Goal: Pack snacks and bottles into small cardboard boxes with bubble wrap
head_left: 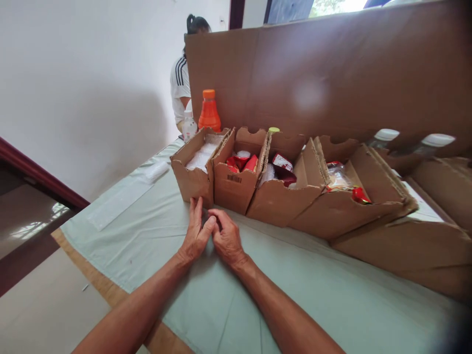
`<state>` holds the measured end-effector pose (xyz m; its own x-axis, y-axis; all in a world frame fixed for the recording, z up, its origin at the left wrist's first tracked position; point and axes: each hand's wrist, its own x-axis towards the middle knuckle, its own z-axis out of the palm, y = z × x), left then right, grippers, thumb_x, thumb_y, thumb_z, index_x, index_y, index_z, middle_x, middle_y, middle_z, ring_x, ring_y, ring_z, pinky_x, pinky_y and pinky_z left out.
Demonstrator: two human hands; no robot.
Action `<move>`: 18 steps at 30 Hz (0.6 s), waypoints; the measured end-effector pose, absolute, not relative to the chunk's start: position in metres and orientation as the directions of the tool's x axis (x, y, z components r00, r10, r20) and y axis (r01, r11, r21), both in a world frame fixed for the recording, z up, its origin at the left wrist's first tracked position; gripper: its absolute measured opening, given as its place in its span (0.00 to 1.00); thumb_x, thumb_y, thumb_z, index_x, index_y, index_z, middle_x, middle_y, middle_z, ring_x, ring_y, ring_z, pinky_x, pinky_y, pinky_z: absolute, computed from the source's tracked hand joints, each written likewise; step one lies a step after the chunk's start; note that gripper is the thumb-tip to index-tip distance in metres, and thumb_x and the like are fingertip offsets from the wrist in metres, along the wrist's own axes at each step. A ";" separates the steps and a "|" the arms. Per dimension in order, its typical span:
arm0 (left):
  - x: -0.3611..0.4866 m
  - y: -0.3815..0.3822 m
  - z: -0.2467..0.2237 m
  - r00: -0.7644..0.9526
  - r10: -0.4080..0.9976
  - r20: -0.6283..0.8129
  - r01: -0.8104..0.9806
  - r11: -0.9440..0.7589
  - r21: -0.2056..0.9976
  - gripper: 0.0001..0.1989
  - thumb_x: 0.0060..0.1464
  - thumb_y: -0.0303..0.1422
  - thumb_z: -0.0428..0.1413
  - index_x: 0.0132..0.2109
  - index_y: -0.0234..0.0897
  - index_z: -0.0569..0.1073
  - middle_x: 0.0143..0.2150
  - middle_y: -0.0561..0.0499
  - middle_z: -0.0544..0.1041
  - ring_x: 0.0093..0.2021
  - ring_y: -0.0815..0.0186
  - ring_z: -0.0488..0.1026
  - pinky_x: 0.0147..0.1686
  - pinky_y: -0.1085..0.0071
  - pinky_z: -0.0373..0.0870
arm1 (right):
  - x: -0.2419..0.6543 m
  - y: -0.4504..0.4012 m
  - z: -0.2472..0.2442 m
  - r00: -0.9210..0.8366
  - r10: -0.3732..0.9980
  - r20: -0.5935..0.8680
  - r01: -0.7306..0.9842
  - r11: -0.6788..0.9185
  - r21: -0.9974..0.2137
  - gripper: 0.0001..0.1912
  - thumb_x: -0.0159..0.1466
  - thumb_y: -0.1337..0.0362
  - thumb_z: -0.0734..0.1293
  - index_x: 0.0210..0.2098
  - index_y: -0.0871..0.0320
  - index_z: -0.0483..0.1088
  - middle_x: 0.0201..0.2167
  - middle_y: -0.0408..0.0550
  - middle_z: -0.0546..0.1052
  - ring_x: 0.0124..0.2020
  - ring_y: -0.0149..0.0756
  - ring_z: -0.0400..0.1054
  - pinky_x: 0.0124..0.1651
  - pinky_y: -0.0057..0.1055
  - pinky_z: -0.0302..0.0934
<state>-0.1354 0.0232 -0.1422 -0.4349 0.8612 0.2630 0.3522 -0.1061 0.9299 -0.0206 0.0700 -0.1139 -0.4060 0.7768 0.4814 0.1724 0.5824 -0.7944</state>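
Observation:
My left hand [194, 235] is at the foot of the leftmost cardboard box [193, 186], fingers stretched out toward its front and thumb bent toward the other hand. Close beside it, my right hand [227, 241] has its fingers curled inward, almost meeting the left thumb. A small dark patch shows between the two hands; whether it is an object or shadow, I cannot make out. That box holds clear bubble-wrapped items [202, 155]. In the adjoining box [234, 189] lie red packets [241, 163] and something round and whitish.
More open cardboard boxes [283, 204] with packets run rightward. An orange bottle [209, 112] and a clear bottle [189, 127] stand behind. A tall cardboard panel [332, 69] backs the row. Plastic wrap [121, 201] lies left on the pale green cloth [147, 250]. A person [180, 81] is behind.

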 end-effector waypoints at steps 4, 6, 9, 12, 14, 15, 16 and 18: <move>-0.133 0.025 -0.143 -0.442 0.855 0.272 0.325 -0.130 0.937 0.41 0.64 0.56 0.51 0.75 0.41 0.55 0.81 0.41 0.40 0.80 0.51 0.35 0.75 0.47 0.42 | -0.008 0.085 -0.058 -0.329 0.801 0.501 0.268 0.588 -0.763 0.30 0.70 0.62 0.58 0.71 0.56 0.57 0.40 0.48 0.80 0.40 0.42 0.76 0.49 0.40 0.70; -0.132 0.025 -0.142 -0.445 0.853 0.273 0.314 -0.137 0.940 0.39 0.65 0.56 0.51 0.75 0.42 0.55 0.81 0.41 0.40 0.80 0.51 0.35 0.75 0.46 0.44 | -0.004 0.100 -0.028 -0.312 0.826 0.469 0.385 0.561 -0.733 0.35 0.70 0.63 0.60 0.75 0.57 0.49 0.36 0.46 0.81 0.35 0.41 0.76 0.45 0.38 0.70; -0.131 0.026 -0.139 -0.464 0.844 0.270 0.302 -0.136 0.944 0.38 0.66 0.54 0.49 0.74 0.39 0.56 0.80 0.39 0.42 0.80 0.49 0.36 0.74 0.44 0.44 | -0.004 0.119 0.001 -0.366 0.860 0.356 0.596 0.511 -0.619 0.30 0.68 0.66 0.63 0.69 0.58 0.60 0.31 0.46 0.80 0.29 0.41 0.75 0.41 0.35 0.69; -0.131 0.028 -0.137 -0.499 0.822 0.273 0.294 -0.136 0.946 0.36 0.67 0.54 0.47 0.73 0.37 0.58 0.79 0.36 0.47 0.79 0.49 0.39 0.75 0.46 0.41 | -0.007 0.127 0.010 -0.387 0.872 0.298 0.686 0.489 -0.538 0.17 0.68 0.69 0.63 0.55 0.58 0.73 0.29 0.48 0.80 0.27 0.40 0.75 0.39 0.34 0.67; -0.132 0.029 -0.136 -0.518 0.809 0.278 0.290 -0.140 0.947 0.36 0.67 0.53 0.46 0.72 0.35 0.59 0.78 0.35 0.51 0.79 0.50 0.42 0.75 0.47 0.40 | -0.009 0.126 0.010 -0.381 0.873 0.306 0.693 0.488 -0.531 0.13 0.69 0.70 0.61 0.49 0.58 0.75 0.28 0.47 0.79 0.26 0.39 0.75 0.37 0.32 0.67; -0.133 0.030 -0.136 -0.525 0.804 0.280 0.287 -0.143 0.947 0.35 0.68 0.53 0.46 0.72 0.35 0.59 0.77 0.35 0.52 0.79 0.50 0.43 0.75 0.47 0.40 | -0.009 0.125 0.010 -0.378 0.872 0.311 0.695 0.489 -0.527 0.12 0.69 0.70 0.61 0.47 0.58 0.75 0.27 0.47 0.79 0.26 0.38 0.75 0.36 0.31 0.66; -0.133 0.031 -0.136 -0.529 0.801 0.281 0.285 -0.145 0.948 0.35 0.68 0.53 0.46 0.71 0.35 0.60 0.77 0.35 0.53 0.79 0.50 0.44 0.75 0.47 0.41 | -0.010 0.123 0.010 -0.375 0.871 0.317 0.698 0.490 -0.522 0.12 0.70 0.70 0.61 0.46 0.58 0.75 0.26 0.46 0.79 0.26 0.37 0.75 0.36 0.30 0.66; -0.133 0.031 -0.136 -0.535 0.797 0.280 0.280 -0.145 0.949 0.34 0.68 0.52 0.46 0.71 0.36 0.60 0.77 0.36 0.54 0.78 0.51 0.46 0.75 0.47 0.41 | -0.009 0.118 0.010 -0.370 0.868 0.330 0.700 0.494 -0.515 0.11 0.69 0.69 0.61 0.44 0.57 0.75 0.26 0.46 0.79 0.26 0.37 0.75 0.35 0.29 0.65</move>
<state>-0.1332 0.0314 -0.1365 -0.5355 0.7969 0.2797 0.2804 -0.1447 0.9489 -0.0093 0.1184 0.0099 -0.3700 0.8685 0.3299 0.7004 0.4940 -0.5152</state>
